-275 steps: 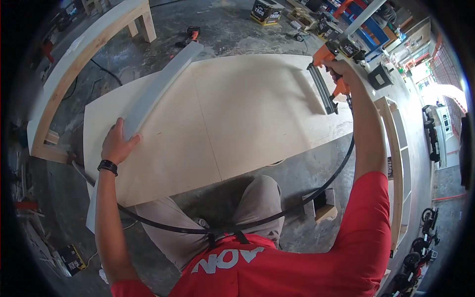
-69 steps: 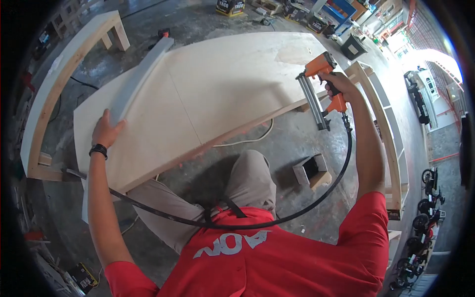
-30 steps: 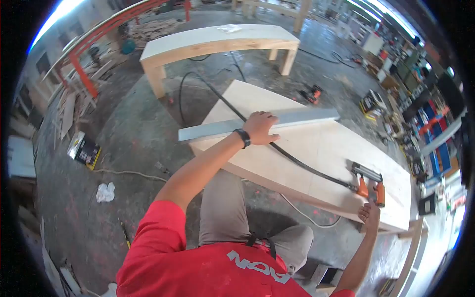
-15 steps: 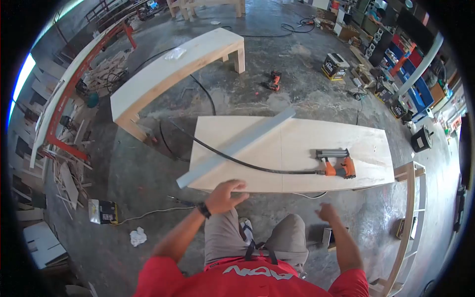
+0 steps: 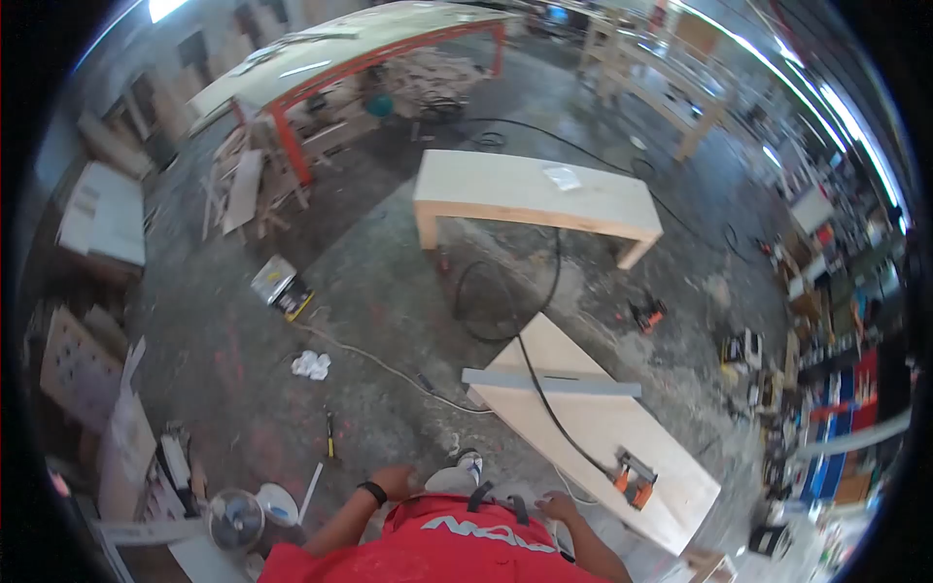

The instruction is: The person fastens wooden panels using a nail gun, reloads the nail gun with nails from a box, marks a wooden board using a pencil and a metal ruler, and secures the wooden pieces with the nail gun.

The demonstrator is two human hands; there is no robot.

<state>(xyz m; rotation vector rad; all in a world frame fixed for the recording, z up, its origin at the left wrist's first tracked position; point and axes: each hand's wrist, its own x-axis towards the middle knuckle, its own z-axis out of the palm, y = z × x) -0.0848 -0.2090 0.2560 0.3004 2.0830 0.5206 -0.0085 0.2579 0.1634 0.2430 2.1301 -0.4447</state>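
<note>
My left hand (image 5: 394,482), with a dark band at the wrist, is low in the view beside my red shirt; its fingers are too blurred to read. My right hand (image 5: 559,506) is near my waist on the other side, also small and blurred. Neither touches the pale wooden panel (image 5: 583,442) in front of me. On the panel's near right part lies the orange nail gun (image 5: 634,483), joined to a black hose (image 5: 544,398). A grey strip (image 5: 554,383) lies across the panel's far end, under the hose.
A white-topped wooden bench (image 5: 535,185) stands beyond the panel. A red-framed table (image 5: 389,39) is at the back left, with wood scraps below. On the floor are a drill (image 5: 648,314), a box (image 5: 282,287), a crumpled white item (image 5: 311,365), a hammer (image 5: 330,434) and a bucket (image 5: 235,519).
Both hands have left the grey strip and the nail gun, which now rests on the panel. The hands have drawn back to my body, and the view has turned left and moved away from the panel.
</note>
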